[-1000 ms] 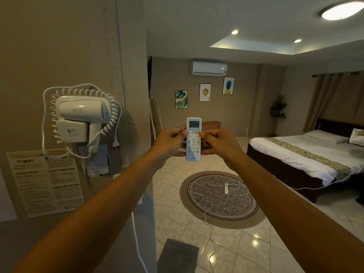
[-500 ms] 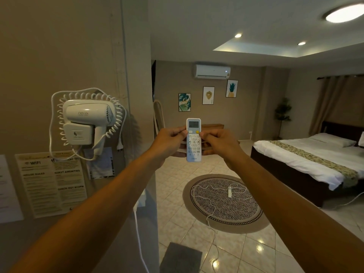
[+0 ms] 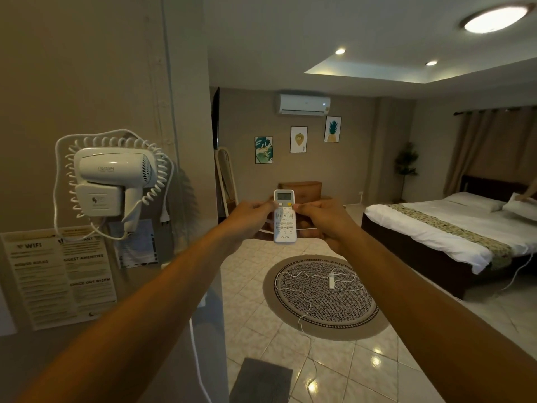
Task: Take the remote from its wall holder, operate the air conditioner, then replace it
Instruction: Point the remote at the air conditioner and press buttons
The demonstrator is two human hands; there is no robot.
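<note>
Both hands grasp one thing between them: the left hand [image 3: 251, 218] pinches the left edge and the right hand [image 3: 322, 219] the right edge of a slim white plastic remote with a small grey display and a yellow button [image 3: 284, 220]. It is held upright at arm's length, out of its wall holder, which I cannot find in this view. Its top points toward the white wall-mounted air conditioner [image 3: 304, 104] high on the far wall, well apart from it.

Judging the risks: with only thumb and fingertips on the narrow edges, a firm press could tip the remote or let it slide down toward the tiled floor [image 3: 252, 324]. If the top dips while a button is pressed, the signal may miss the unit. The buttons sit close together, so a thumb could land on the wrong one.

Both forearms reach straight forward, nearly parallel and converging at the remote, wrists level and thumbs toward the button face.
</note>
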